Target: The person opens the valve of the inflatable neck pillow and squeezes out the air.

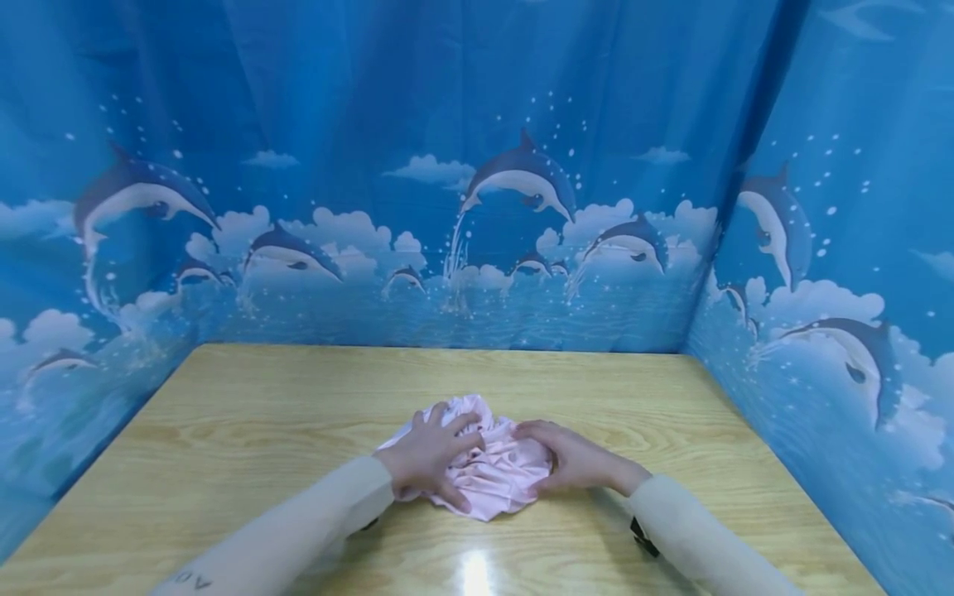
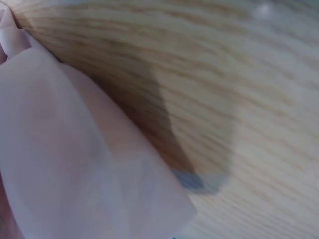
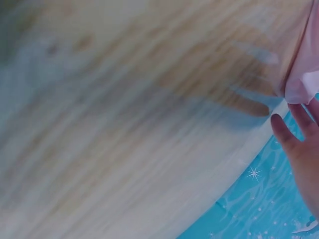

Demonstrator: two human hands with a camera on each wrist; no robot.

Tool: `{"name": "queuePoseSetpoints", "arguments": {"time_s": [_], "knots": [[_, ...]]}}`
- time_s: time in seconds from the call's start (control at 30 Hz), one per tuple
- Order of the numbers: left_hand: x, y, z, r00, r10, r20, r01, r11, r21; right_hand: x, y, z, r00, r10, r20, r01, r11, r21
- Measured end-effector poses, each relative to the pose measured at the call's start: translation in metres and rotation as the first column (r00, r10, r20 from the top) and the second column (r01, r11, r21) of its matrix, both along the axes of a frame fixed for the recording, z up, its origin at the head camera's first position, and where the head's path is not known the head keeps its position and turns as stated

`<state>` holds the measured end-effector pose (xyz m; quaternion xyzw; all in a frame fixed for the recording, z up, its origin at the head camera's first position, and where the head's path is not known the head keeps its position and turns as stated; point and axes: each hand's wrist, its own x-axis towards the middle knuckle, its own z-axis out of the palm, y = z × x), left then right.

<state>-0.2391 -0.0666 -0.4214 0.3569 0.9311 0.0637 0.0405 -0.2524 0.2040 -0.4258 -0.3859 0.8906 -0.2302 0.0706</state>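
A crumpled pale pink cloth (image 1: 503, 476), gathered into ruffled folds, lies bunched on the wooden table. My left hand (image 1: 432, 455) rests on its left part from above, fingers spread and slightly bent, thumb towards the near edge. At the cloth's right side my right hand (image 1: 572, 457) cups the edge, thumb near and fingers on the far side. In the right wrist view, the fingers (image 3: 304, 124) are fairly straight, with fingertips right at the cloth's hem (image 3: 301, 89). Blurred pale fabric (image 2: 65, 144) fills the left of the left wrist view.
The wood-grain table (image 1: 298, 397) reaches back to a blue curtain (image 1: 358, 182) printed with dolphins and clouds. Another curtain stretch (image 1: 835, 273) runs along the right side. A black wrist strap (image 1: 643, 536) shows under the right sleeve.
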Motion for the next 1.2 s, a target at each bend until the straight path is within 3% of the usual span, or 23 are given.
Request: {"name": "queuePoseSetpoints", "arguments": {"time_s": [0.2,0.43,1.2], "knots": [[0.0005,0.0012,0.0009,1.0,0.001,-0.015,-0.001,1.0,0.004,0.0025,-0.0002,0.0013,0.997,-0.042,-0.069,0.041,0.999,-0.013],[-0.0007,0.0014,-0.0016,1.0,0.003,-0.022,-0.003,1.0,0.0,0.0015,-0.0039,-0.0004,0.987,-0.027,-0.156,0.025,1.0,-0.017],[0.0011,-0.0028,-0.0052,0.996,-0.028,-0.088,0.026,1.0,-0.017,-0.004,-0.0084,0.0009,0.994,-0.019,-0.105,0.023,0.999,0.036]]}}
